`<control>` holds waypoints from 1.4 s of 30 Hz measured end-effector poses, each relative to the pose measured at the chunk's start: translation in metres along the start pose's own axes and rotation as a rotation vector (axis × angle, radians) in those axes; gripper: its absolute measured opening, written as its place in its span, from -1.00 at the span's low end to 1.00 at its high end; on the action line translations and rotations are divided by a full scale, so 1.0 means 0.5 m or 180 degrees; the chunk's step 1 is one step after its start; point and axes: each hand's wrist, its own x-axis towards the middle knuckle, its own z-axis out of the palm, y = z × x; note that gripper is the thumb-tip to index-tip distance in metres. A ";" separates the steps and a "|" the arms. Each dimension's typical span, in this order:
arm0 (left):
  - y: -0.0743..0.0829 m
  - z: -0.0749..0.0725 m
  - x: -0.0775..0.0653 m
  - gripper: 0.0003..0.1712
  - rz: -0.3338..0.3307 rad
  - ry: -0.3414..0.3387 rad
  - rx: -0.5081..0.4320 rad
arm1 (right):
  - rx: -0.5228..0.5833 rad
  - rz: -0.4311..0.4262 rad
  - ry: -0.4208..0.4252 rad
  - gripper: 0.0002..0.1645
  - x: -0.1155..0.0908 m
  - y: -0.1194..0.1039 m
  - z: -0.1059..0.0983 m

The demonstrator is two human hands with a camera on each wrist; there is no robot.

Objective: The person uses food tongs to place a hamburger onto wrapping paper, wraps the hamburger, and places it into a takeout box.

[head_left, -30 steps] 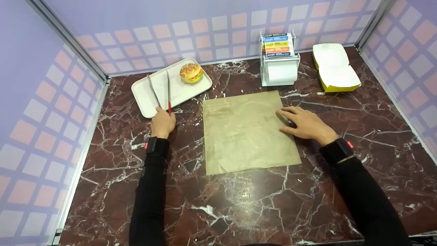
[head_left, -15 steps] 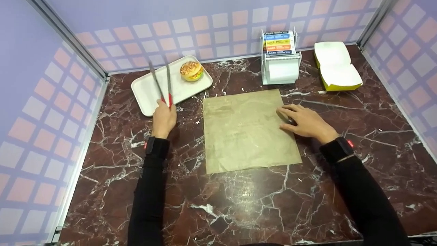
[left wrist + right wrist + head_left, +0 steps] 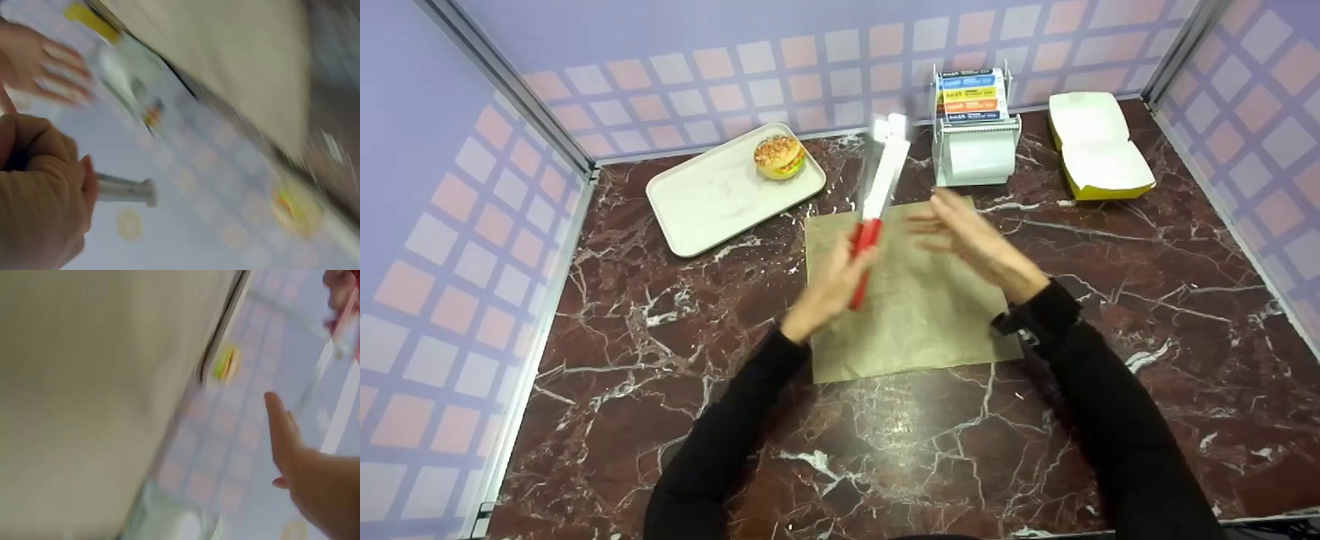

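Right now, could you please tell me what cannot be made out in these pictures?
Head view: right hand, fingertips blurred.
Head view: part of the tongs, covered by the left hand.
Left wrist view: printing on the dispenser, blurred.
Right wrist view: part of the dispenser, cut off by the bottom edge.

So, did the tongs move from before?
Yes. In the head view, the tongs have gone right, away from the tray; the left hand now holds them with the handles over the paper.
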 end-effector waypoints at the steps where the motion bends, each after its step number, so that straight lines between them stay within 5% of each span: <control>1: 0.001 0.016 -0.005 -0.51 -0.0019 -0.0166 -0.0087 | 0.0162 0.0036 -0.0145 -0.01 0.002 0.006 0.012; 5: -0.005 0.056 -0.022 -0.55 0.0004 -0.0501 -0.0020 | 0.0437 0.0024 -0.0289 -0.25 0.008 0.029 0.050; 10: -0.013 0.064 -0.028 -0.59 0.0172 -0.0458 0.0211 | 0.0564 -0.0113 0.0273 -0.58 0.010 0.042 0.072; 17: -0.013 0.036 -0.027 -0.53 0.0166 -0.0729 0.0353 | 0.0633 -0.0451 0.0617 -0.34 0.010 0.029 0.057; 20: -0.026 0.006 -0.022 -0.51 0.0253 -0.0754 0.0795 | 0.0808 -0.0474 0.0799 -0.24 0.002 0.016 0.033; 24: -0.064 -0.054 -0.023 -0.41 0.0421 -0.0527 0.1941 | 0.0942 -0.0467 0.1175 -0.31 -0.012 0.003 -0.003; 28: -0.101 -0.106 -0.050 -0.12 0.0255 -0.0543 0.2875 | 0.0878 -0.0433 0.1414 -0.41 -0.036 0.007 -0.039; 33: -0.128 -0.128 -0.089 0.07 0.0128 -0.0898 0.3177 | 0.1042 -0.0100 0.1423 -0.30 -0.076 0.025 -0.076; 38: -0.139 -0.129 -0.101 0.03 0.0204 -0.0847 0.3251 | 0.1300 0.0021 0.1213 -0.19 -0.095 0.033 -0.092; 42: -0.143 -0.129 -0.104 0.05 0.0180 -0.0912 0.3263 | 0.1137 0.0054 0.1080 -0.25 -0.097 0.032 -0.092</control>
